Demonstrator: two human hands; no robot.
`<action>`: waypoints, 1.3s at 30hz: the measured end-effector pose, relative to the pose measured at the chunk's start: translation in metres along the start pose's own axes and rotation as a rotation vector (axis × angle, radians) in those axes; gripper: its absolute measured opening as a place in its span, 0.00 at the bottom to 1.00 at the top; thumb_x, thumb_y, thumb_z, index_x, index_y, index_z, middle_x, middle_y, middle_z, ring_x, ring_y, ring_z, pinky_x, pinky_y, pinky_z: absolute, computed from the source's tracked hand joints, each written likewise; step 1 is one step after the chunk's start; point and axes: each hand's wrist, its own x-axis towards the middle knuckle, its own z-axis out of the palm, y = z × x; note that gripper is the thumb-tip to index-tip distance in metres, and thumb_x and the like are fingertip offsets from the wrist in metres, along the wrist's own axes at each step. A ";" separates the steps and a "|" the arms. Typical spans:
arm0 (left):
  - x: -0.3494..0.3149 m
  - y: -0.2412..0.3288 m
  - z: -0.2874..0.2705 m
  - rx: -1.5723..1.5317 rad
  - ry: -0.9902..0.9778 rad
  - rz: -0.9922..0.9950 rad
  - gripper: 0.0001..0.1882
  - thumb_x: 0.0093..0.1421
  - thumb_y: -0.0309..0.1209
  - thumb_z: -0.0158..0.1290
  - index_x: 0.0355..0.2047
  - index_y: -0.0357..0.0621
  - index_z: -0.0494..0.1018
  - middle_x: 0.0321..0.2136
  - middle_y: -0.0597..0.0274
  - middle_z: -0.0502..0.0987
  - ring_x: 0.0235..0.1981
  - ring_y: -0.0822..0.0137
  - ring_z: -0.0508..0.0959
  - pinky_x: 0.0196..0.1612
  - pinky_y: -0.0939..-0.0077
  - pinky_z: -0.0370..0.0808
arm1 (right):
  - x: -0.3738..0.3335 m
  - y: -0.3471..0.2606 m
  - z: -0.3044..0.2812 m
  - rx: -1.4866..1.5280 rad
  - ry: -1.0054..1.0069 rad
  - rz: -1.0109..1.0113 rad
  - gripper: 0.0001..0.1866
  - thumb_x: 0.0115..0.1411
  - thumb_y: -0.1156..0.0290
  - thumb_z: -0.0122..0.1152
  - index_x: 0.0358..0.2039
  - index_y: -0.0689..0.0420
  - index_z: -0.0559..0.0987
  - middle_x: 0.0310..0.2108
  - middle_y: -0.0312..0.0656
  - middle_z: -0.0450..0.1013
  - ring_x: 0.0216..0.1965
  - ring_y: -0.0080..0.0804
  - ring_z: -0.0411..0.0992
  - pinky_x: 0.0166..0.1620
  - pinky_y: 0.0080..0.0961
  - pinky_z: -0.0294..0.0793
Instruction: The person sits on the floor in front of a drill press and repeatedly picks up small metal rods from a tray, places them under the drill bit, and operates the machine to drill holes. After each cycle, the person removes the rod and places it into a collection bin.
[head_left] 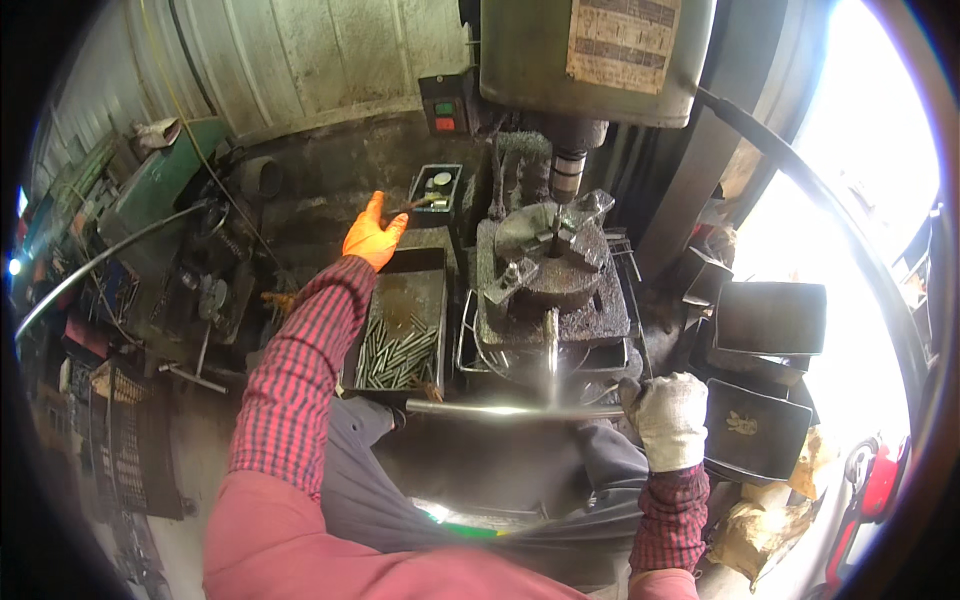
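Observation:
My left hand (372, 237), in an orange glove, reaches forward with index finger and thumb spread apart. Between them lies the handle end of a small brush (414, 204), whose pale tip rests over a small open box (455, 177). My right hand (672, 420), in a whitish work glove, is closed around the right end of a long metal bar handle (520, 411). The bar joins a rod from the round chuck fixture (552, 262) on the machine table. Above it hangs a drill chuck (568, 176); its tip meets the fixture's middle.
A metal tray (447, 290) with several metal pins (398, 357) lies left of the fixture. A switch box (447, 103) with green and red buttons is behind. Dark bins (770, 318) stand at the right. A cluttered bench with a vise (210, 295) is at the left.

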 end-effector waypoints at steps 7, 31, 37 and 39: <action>0.056 0.003 0.002 -0.117 0.162 0.158 0.23 0.73 0.47 0.55 0.48 0.38 0.84 0.38 0.44 0.87 0.44 0.47 0.87 0.48 0.56 0.79 | 0.003 0.001 0.009 -0.015 -0.098 0.059 0.24 0.60 0.50 0.68 0.14 0.54 0.84 0.16 0.48 0.76 0.22 0.48 0.78 0.33 0.43 0.76; -0.052 0.138 0.021 -0.863 -0.297 0.176 0.17 0.71 0.39 0.63 0.48 0.36 0.85 0.33 0.70 0.84 0.32 0.77 0.77 0.38 0.77 0.74 | 0.002 -0.005 -0.005 -0.070 -0.228 0.044 0.26 0.70 0.49 0.54 0.22 0.50 0.87 0.18 0.45 0.78 0.22 0.46 0.80 0.31 0.44 0.77; -0.012 0.078 0.026 -0.758 -0.161 0.151 0.17 0.72 0.40 0.62 0.47 0.37 0.85 0.29 0.70 0.81 0.31 0.76 0.76 0.37 0.77 0.73 | -0.001 -0.006 -0.009 0.023 -0.136 0.122 0.20 0.64 0.53 0.64 0.22 0.54 0.86 0.22 0.48 0.80 0.28 0.48 0.81 0.37 0.44 0.78; 0.015 0.048 0.018 -0.643 -0.052 0.116 0.17 0.73 0.40 0.60 0.48 0.36 0.85 0.30 0.67 0.83 0.32 0.75 0.78 0.39 0.76 0.75 | -0.009 0.000 -0.013 0.196 0.049 0.072 0.14 0.58 0.59 0.73 0.23 0.56 0.87 0.26 0.49 0.81 0.34 0.47 0.82 0.41 0.43 0.78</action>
